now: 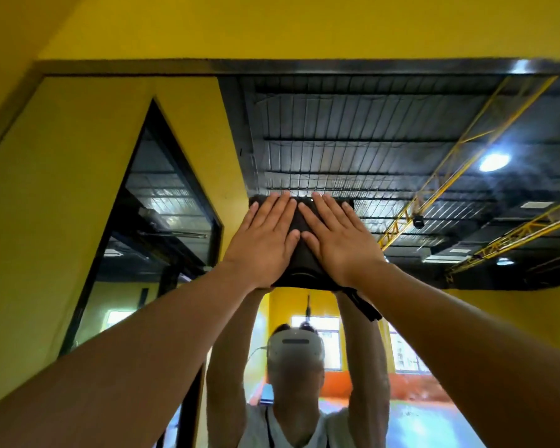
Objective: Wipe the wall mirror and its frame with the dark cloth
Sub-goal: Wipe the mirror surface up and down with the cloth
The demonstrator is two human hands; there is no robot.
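The dark cloth (299,253) lies flat against the glass of the wall mirror (401,176), high up near the middle of the view. My left hand (262,237) and my right hand (337,237) press on it side by side, fingers straight and pointing up, thumbs nearly touching. Both arms are stretched up. The mirror's dark frame (272,65) runs along the top, well above the cloth, and slants down the left side. The cloth's middle strip and lower edge show between and below the hands.
The yellow wall (272,24) surrounds the mirror. The glass reflects a dark ceiling with yellow trusses, a lamp (494,161), a black-framed opening at the left, and a person's raised arms below the cloth.
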